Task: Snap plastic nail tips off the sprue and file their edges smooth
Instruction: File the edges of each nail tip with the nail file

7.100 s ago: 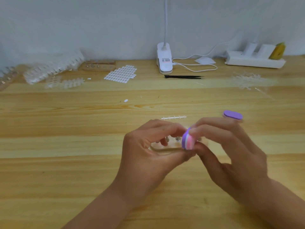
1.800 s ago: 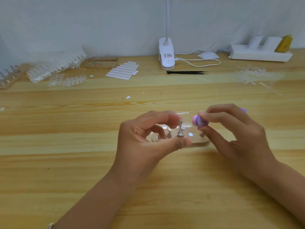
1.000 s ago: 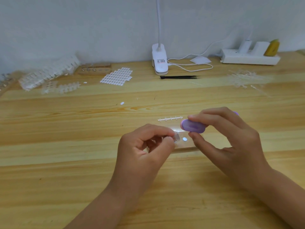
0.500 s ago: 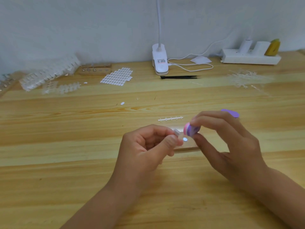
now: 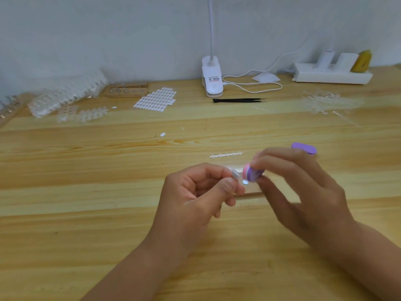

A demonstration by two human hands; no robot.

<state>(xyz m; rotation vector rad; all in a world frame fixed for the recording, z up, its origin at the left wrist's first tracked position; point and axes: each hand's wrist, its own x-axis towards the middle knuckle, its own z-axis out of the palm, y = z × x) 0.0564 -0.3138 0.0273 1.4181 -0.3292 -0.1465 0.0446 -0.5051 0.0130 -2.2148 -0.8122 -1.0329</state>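
Observation:
My left hand [image 5: 195, 196] pinches a small clear nail tip [image 5: 235, 173] between thumb and forefinger, just above the wooden table [image 5: 86, 213]. My right hand [image 5: 303, 192] grips a purple and pink nail file block [image 5: 251, 172], its near end close beside the tip; the far end [image 5: 303, 148] sticks out past my fingers. A bare sprue strip [image 5: 225, 154] lies just behind my hands. Beneath them sits a clear stand [image 5: 251, 190], mostly hidden.
Bags and strips of clear nail tips [image 5: 65, 98] lie at the back left beside a wooden peg block [image 5: 127, 90] and a sheet of white stickers [image 5: 155, 100]. A clip lamp [image 5: 212, 77], black tweezers [image 5: 238, 100], a power strip [image 5: 332, 72] and empty sprues [image 5: 323, 102] line the back.
My left hand lifted the nail tip off the clear stand. My right hand turned the file block end-on and brought it beside the tip.

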